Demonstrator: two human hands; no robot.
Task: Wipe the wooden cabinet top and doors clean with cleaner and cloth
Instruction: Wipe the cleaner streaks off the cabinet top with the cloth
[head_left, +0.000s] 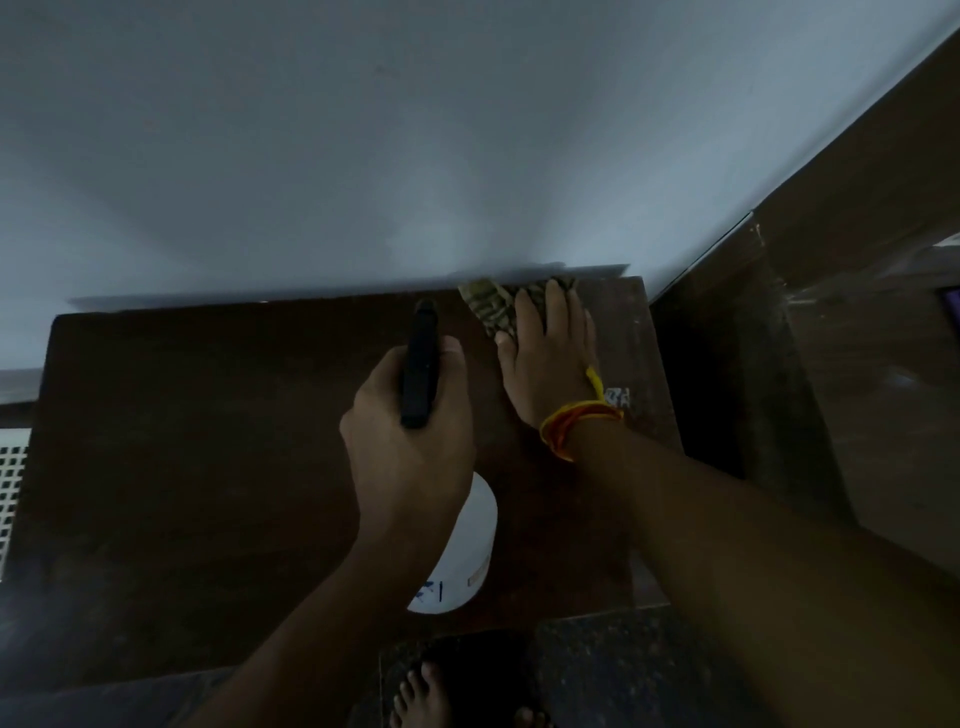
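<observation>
**Two hands working on a dark wooden cabinet top**

The view is looking straight down in dim light onto a dark wooden cabinet top (208, 441), which is butting against a pale wall (363, 156) at 12 o'clock.

The left hand (410, 452), near the centre of the frame, is curling its fingers and thumb around the black trigger head (420, 369) of a spray bottle (460, 551). The black nozzle is pointing toward 12 o'clock, at the wall. The bottle's white body is showing below the hand, toward 6 o'clock, with some blue marking near its base. Whether the bottle is resting on the wood or being held above it cannot be told.

The right hand (550, 358), just beside the left at about 2 o'clock from it, is lying flat with straight fingers, pressing down on a patterned cloth (493, 312). The cloth is sitting at the back edge of the cabinet top, touching the wall line, and is spreading out from under the fingers toward 11 o'clock. A yellow and orange thread band (576, 421) is circling the right wrist.

A pale smudge (618, 397) is showing on the wood just to the 3 o'clock side of that wrist. Bare toes (421, 696) are standing on a speckled floor at 6 o'clock.
</observation>
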